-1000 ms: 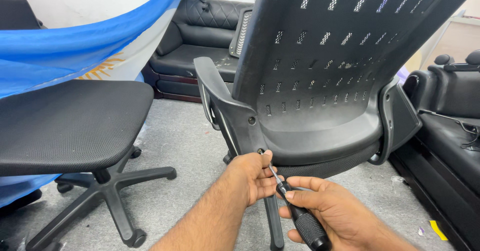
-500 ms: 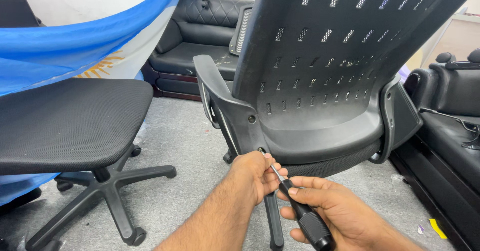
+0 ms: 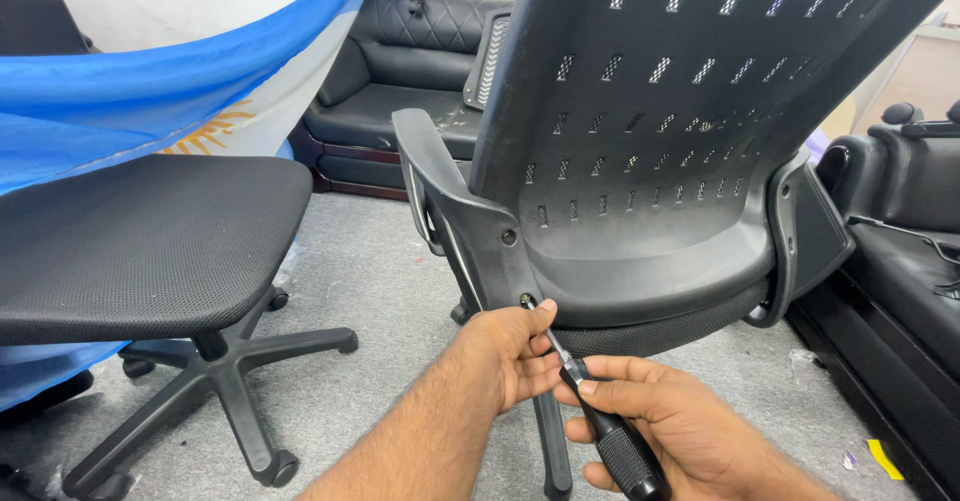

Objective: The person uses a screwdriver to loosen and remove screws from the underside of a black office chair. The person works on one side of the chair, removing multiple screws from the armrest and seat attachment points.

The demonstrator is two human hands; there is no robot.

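right hand [image 3: 668,423] closed around black screwdriver [image 3: 600,429] handle, shaft angled up-left | left hand [image 3: 512,353] pinching the metal shaft near its tip | tip at screw [image 3: 524,301] low on left bracket of black office chair [image 3: 650,161] back | second chair [image 3: 150,251] at left, grey carpet [image 3: 370,281] below

two office chairs [image 3: 640,161], one screwdriver [image 3: 600,426]
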